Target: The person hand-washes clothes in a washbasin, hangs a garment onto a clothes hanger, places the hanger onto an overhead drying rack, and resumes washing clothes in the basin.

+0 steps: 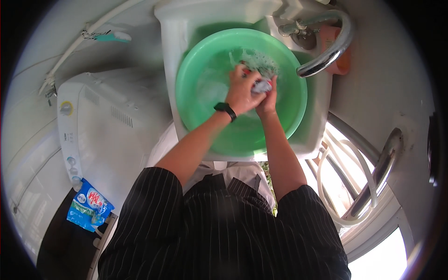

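Between my two hands is a wet, bunched-up cloth item (pixel 261 86), red, white and dark, held over a green plastic basin (pixel 241 148). My left hand (pixel 243 89), with a black band on its wrist, grips it from the left, fingers curled over it. My right hand (pixel 269 98) holds it from the right, close against the left. Soapy water with white foam (pixel 262 61) lies in the basin just beyond the hands. The cloth's exact kind is hidden by the fingers and blur.
The basin sits in a white ceramic sink (pixel 168 52). A curved chrome faucet (pixel 329 57) reaches over its right rim, near an orange-pink container (pixel 341 63). At left stand a white washing machine (pixel 105 140) and a blue detergent bag (pixel 89 206). A pale hose (pixel 371 175) hangs at right.
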`<state>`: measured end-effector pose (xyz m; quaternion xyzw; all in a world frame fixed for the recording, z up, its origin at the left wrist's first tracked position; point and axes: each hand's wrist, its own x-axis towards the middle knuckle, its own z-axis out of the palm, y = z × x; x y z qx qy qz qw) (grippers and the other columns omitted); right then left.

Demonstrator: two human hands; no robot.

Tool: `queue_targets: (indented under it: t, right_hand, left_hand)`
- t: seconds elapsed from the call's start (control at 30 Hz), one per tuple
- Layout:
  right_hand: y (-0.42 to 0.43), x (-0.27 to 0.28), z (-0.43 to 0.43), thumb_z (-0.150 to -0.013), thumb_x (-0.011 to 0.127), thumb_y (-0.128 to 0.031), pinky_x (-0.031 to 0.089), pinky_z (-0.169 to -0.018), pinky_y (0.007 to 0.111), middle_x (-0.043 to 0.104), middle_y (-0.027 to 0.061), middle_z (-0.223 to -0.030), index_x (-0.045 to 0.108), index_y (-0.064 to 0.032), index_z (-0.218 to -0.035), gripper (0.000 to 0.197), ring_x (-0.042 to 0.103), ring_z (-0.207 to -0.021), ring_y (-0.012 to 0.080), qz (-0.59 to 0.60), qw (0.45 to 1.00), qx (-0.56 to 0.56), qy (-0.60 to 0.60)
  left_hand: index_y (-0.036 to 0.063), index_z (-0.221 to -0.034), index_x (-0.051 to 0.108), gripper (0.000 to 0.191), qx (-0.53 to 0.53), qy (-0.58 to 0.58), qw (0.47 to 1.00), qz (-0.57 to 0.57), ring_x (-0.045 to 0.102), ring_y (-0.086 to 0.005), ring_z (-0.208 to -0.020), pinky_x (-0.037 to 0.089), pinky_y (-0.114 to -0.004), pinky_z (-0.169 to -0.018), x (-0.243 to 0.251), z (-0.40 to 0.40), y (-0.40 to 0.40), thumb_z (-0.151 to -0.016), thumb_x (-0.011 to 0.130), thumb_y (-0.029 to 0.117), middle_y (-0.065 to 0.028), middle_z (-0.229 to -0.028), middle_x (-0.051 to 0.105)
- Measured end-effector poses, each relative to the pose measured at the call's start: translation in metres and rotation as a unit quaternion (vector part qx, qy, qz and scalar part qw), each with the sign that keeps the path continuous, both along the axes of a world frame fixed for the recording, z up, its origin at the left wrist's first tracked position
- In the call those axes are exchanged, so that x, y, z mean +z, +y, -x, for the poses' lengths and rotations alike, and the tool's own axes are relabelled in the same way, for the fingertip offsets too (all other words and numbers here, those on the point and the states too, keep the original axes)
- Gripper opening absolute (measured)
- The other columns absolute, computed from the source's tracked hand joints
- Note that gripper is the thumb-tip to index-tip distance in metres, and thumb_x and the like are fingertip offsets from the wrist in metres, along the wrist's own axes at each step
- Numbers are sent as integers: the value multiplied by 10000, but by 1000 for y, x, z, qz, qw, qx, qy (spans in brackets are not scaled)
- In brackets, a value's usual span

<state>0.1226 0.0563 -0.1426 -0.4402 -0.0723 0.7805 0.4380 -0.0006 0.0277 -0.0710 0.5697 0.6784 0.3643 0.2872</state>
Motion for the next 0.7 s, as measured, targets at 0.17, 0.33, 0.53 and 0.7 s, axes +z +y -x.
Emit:
queue_targets:
  t: [0.17,0.33,0.53,0.7]
  right_hand:
    - [-11,16,9,-1020,510,-524,549,-864,435,697,132,-1057,624,-42,-1208,530,666,-946,279,63,914,8,400]
    - [-8,1,13,-1019,527,-474,551,-819,429,704,123,-966,648,-33,-1119,468,672,-878,275,123,938,74,315]
    - [-11,-5,14,-964,647,-245,511,-649,372,670,91,-760,685,-29,-862,242,633,-691,229,-44,993,45,-97]
    - [-9,49,-10,-988,614,-369,532,-639,458,645,239,-845,652,-51,-1043,325,667,-760,310,-221,728,365,-537]
  left_hand:
    - [145,-905,690,327,-76,31,995,-49,477,-382,-1047,441,-506,-905,46,-18,-20,-658,883,240,-96,-1145,520]
    - [104,-958,726,281,-99,50,992,-63,548,-348,-956,465,-493,-899,34,-10,-27,-747,815,266,-104,-1041,603]
    - [56,-1107,660,311,-101,34,993,48,619,-350,-934,556,-469,-795,-5,30,-32,-913,676,299,-119,-970,635]
    - [37,-1287,533,513,-198,217,944,149,571,-378,-1073,545,-466,-853,3,69,-53,-878,722,283,-181,-1280,516]
